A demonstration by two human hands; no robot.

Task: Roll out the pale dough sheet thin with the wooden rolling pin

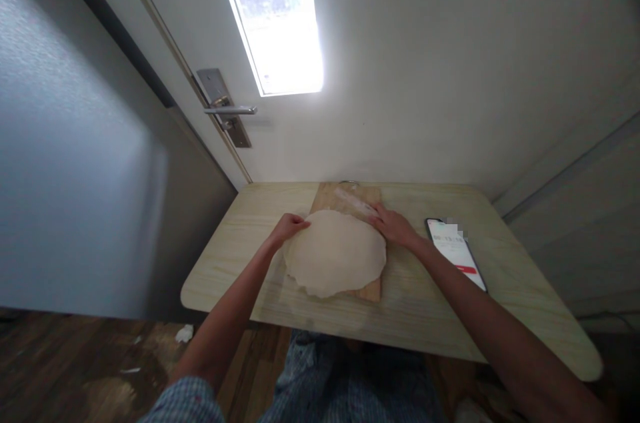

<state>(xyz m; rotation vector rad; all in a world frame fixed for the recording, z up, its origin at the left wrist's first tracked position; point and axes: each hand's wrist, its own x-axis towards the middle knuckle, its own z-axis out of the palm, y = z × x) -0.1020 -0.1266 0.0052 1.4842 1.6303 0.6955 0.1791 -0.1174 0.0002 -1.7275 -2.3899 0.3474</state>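
A wide, thin sheet of pale dough (pixel 336 255) lies over a wooden board (pixel 371 291) and reaches past the board's left side. My left hand (pixel 290 228) pinches the upper left edge of the dough. At its upper right edge is my right hand (pixel 394 225), with the fingers closed around the near end of a flour-dusted rolling pin (pixel 353 200). The pin rests slantwise on the upper part of the board, just behind the dough.
The board stands on a light wooden table (pixel 430 323) with rounded front corners. A phone (pixel 456 253) with a lit screen lies right of my right hand. Behind the table rises a white door with a metal handle (pixel 233 110). White scraps (pixel 185 333) lie on the floor.
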